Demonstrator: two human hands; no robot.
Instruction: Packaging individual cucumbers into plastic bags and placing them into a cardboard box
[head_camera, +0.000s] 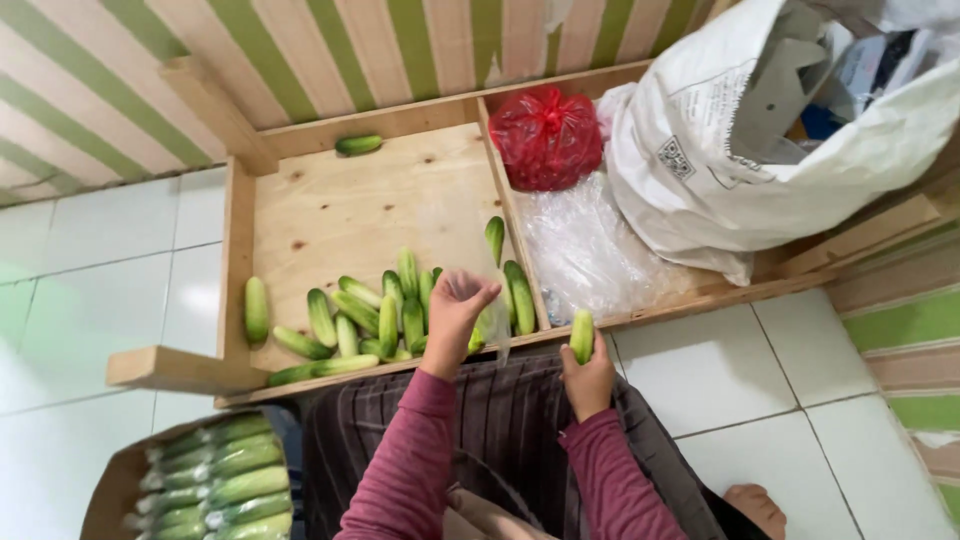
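Observation:
My left hand (455, 310) pinches the top of a thin clear plastic bag (497, 325) that hangs over the front edge of a shallow wooden tray (238, 225). My right hand (588, 382) grips one green cucumber (582, 334) upright, just right of the bag. A heap of several cucumbers (375, 315) lies in the tray's near part, right behind my left hand. One more cucumber (358, 144) lies alone at the tray's far edge.
The tray's right compartment holds a red plastic bag (546, 135), a pile of clear plastic bags (585, 250) and a big white sack (720, 150). A cardboard box (105, 495) of wrapped cucumbers (220, 485) sits at lower left. White floor tiles lie around.

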